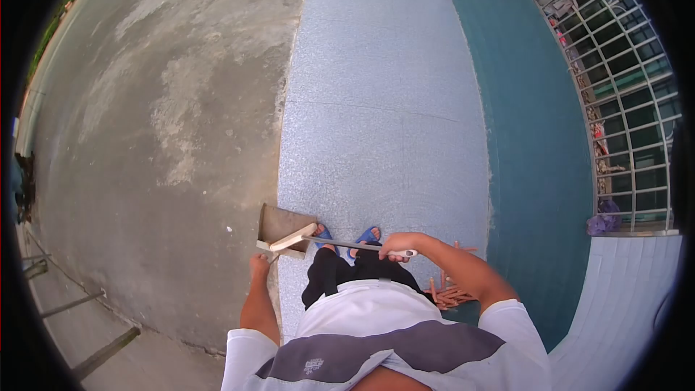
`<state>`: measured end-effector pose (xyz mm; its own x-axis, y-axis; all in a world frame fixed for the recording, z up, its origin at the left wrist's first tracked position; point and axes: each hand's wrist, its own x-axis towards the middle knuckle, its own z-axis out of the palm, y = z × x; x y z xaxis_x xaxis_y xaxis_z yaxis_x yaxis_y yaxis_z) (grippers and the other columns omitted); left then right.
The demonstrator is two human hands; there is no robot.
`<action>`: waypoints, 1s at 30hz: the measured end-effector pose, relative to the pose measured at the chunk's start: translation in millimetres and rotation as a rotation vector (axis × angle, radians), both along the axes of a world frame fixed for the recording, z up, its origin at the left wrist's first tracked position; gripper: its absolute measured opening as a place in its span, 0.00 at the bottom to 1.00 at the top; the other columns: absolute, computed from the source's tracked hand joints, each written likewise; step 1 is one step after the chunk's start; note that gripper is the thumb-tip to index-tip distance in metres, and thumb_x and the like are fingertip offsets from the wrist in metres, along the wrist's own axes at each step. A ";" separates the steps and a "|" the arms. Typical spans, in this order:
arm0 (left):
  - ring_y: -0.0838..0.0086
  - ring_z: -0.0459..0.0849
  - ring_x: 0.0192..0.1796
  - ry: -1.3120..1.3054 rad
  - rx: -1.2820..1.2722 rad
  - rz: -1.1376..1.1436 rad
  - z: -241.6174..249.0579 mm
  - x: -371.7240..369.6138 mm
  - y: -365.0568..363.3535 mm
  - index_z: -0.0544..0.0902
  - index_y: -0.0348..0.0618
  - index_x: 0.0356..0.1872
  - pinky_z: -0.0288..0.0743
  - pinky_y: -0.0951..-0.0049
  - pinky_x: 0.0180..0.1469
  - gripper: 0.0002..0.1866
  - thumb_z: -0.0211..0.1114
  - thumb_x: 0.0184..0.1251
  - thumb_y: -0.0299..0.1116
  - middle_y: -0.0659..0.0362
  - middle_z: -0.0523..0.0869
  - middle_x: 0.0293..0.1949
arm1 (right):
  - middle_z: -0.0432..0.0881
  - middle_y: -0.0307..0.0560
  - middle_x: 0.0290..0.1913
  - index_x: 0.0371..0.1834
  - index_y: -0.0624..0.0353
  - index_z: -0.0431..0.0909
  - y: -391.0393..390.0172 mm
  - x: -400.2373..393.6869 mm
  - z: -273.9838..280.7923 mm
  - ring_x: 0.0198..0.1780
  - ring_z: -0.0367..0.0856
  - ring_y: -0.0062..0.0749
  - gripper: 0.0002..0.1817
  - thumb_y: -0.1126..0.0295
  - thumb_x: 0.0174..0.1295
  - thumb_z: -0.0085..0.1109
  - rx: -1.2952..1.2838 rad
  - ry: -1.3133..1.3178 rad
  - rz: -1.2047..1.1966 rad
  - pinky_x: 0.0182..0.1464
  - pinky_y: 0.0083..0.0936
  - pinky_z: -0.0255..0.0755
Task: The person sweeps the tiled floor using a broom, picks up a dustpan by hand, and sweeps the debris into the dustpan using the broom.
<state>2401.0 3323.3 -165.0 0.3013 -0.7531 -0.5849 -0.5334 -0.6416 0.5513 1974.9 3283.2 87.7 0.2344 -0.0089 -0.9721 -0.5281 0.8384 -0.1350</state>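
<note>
My left hand is closed round the thin handle of a dustpan, a grey-brown open pan beside my feet at the edge of the pale walkway. My right hand grips the white end of a long-handled brush. The brush's dark shaft runs leftward across my legs to its cream-coloured head, which overlaps the pan's opening in this view. Blue sandals are on my feet just right of the pan.
Reddish-brown sticks lie in a loose pile behind my right side, along the wall. A barred window and a purple bag are at the right. Rough concrete spreads to the left.
</note>
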 end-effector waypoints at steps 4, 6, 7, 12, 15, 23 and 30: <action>0.72 0.69 0.11 0.187 0.222 0.089 15.0 -4.3 -13.1 0.74 0.37 0.27 0.60 0.73 0.12 0.08 0.50 0.49 0.30 0.56 0.73 0.13 | 0.66 0.33 0.13 0.27 0.56 0.74 42.0 -36.3 43.5 0.11 0.63 0.15 0.09 0.63 0.48 0.51 0.012 -0.073 -0.078 0.11 0.15 0.55; 0.72 0.69 0.11 0.202 0.235 0.075 5.4 2.7 -6.8 0.73 0.38 0.27 0.59 0.72 0.12 0.08 0.49 0.50 0.31 0.56 0.72 0.13 | 0.67 0.32 0.13 0.24 0.55 0.73 71.6 -50.6 47.2 0.12 0.63 0.14 0.08 0.63 0.48 0.52 -0.015 -0.108 -0.150 0.11 0.13 0.54; 0.72 0.68 0.11 0.200 0.233 0.041 3.8 1.7 -7.7 0.73 0.38 0.27 0.58 0.72 0.12 0.08 0.49 0.50 0.31 0.56 0.72 0.13 | 0.66 0.32 0.13 0.25 0.56 0.72 88.6 -55.9 47.3 0.12 0.63 0.14 0.08 0.63 0.48 0.51 0.015 -0.103 -0.269 0.10 0.13 0.53; 0.70 0.69 0.11 0.215 0.367 0.081 25.5 -17.8 -30.6 0.73 0.33 0.23 0.61 0.71 0.12 0.12 0.52 0.50 0.35 0.54 0.73 0.14 | 0.66 0.29 0.14 0.33 0.54 0.69 141.2 -47.9 39.3 0.12 0.62 0.10 0.09 0.63 0.54 0.46 0.146 -0.127 -0.957 0.10 0.11 0.51; 0.70 0.68 0.11 0.222 0.375 0.112 44.1 -35.9 -48.7 0.73 0.35 0.23 0.61 0.70 0.12 0.14 0.51 0.51 0.39 0.54 0.71 0.15 | 0.62 0.28 0.14 0.35 0.55 0.66 157.4 -47.9 28.9 0.12 0.58 0.08 0.09 0.63 0.56 0.43 0.116 -0.288 -1.339 0.09 0.09 0.48; 0.70 0.63 0.11 0.102 0.327 0.390 92.0 -97.9 -92.0 0.70 0.38 0.22 0.63 0.62 0.15 0.17 0.53 0.51 0.45 0.58 0.65 0.12 | 0.62 0.30 0.13 0.25 0.53 0.62 144.3 -76.5 13.9 0.11 0.59 0.12 0.06 0.65 0.55 0.44 -0.055 -0.374 -1.636 0.10 0.11 0.51; 0.71 0.61 0.13 0.230 0.220 0.612 94.0 -142.2 -119.4 0.69 0.42 0.22 0.61 0.57 0.16 0.10 0.52 0.49 0.39 0.60 0.63 0.13 | 0.60 0.33 0.12 0.19 0.53 0.61 123.1 -135.5 -21.6 0.12 0.59 0.16 0.08 0.69 0.54 0.44 -0.160 -0.350 -1.808 0.14 0.15 0.54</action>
<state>2258.8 3203.9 -71.0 0.4843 -0.3435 -0.8046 0.0759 -0.8997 0.4298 1839.4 3406.4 66.1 0.0020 -0.5237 -0.8519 0.9558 0.2515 -0.1524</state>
